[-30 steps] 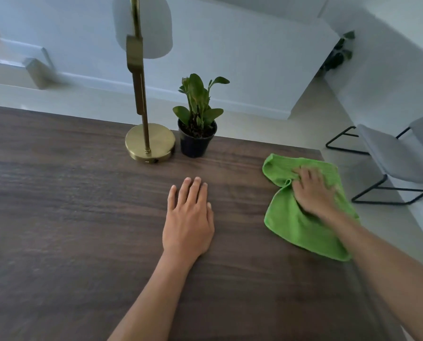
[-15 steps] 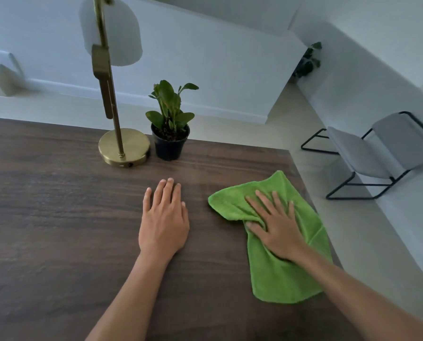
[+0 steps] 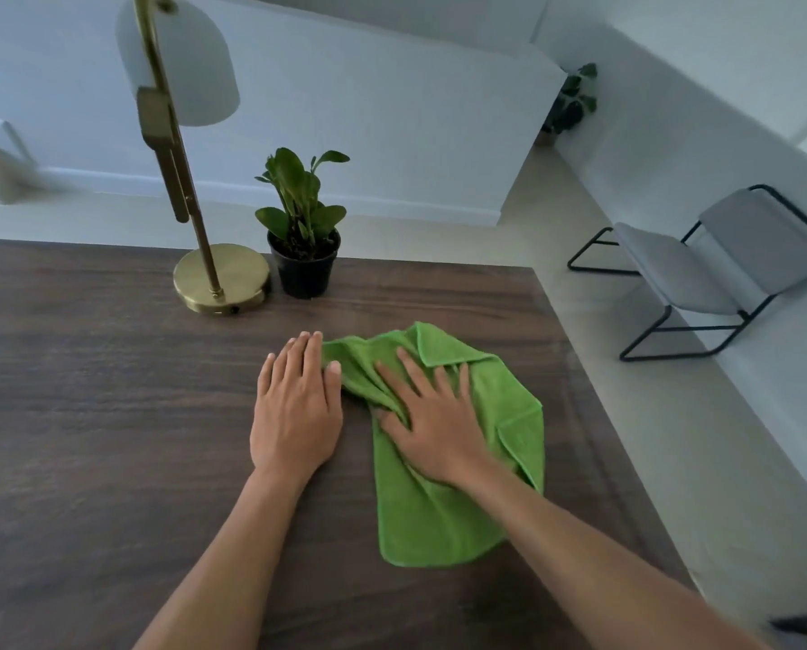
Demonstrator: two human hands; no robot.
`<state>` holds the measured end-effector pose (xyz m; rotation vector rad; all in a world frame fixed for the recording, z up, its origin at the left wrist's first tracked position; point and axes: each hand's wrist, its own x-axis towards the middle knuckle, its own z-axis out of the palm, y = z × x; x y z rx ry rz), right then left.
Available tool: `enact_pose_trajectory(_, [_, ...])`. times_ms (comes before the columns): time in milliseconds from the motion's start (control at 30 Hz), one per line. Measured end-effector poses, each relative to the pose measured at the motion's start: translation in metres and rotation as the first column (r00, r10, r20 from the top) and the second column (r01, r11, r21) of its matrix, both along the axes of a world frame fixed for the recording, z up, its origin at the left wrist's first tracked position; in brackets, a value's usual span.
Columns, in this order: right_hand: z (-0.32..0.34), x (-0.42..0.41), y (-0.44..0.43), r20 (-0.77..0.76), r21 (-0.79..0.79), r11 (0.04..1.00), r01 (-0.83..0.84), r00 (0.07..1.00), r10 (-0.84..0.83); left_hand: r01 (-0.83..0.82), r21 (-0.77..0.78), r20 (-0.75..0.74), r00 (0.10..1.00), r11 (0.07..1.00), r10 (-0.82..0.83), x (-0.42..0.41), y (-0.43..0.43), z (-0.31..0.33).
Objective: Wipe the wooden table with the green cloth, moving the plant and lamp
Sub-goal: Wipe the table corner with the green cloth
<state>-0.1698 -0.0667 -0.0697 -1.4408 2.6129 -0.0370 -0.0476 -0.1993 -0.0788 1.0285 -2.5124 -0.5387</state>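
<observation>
The green cloth [image 3: 439,518] is lying rumpled on the dark wooden counter [image 3: 87,438], close to its right edge. Its far corner is folding over and its left part is bunching into creases under the right hand [image 3: 434,429], which is pressing flat on it. The plant [image 3: 304,227], leafy in a black pot, is standing upright by the far edge. It is sitting just right of the lamp [image 3: 221,279], whose round brass base is resting flat, its stem rising to a white shade.
</observation>
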Motion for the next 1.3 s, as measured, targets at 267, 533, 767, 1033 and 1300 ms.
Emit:
enact_pose_trajectory(267, [0.002, -0.124, 0.048, 0.022, 0.064, 0.884, 0.463, 0.885, -0.465, 0.042, -0.042, 0.11, 0.993, 0.998, -0.037, 0.0, 0.003, 0.003])
enact_pose_trajectory(533, [0.003, 0.015, 0.05, -0.005, 0.001, 0.998, 0.069, 0.998, -0.069, 0.071, -0.069, 0.117, 0.991, 0.995, -0.063, 0.012, 0.019, 0.001])
enact_pose_trajectory(767, [0.004, -0.063, 0.159, -0.03, 0.052, 0.97, 0.236, 0.971, -0.235, 0.112, -0.058, 0.187, 0.977, 0.992, -0.099, 0.023, 0.056, 0.001])
enact_pose_trajectory(1033, [0.0, -0.106, 0.143, 0.026, 0.019, 0.918, 0.395, 0.918, -0.396, 0.153, -0.084, 0.201, 0.97, 0.985, -0.134, 0.06, 0.113, -0.004])
enact_pose_trajectory(1300, [0.003, 0.024, 0.266, 0.0, 0.011, 1.0, -0.013, 1.0, 0.013, 0.137, -0.078, 0.2, 0.973, 0.987, -0.12, 0.069, 0.147, -0.002])
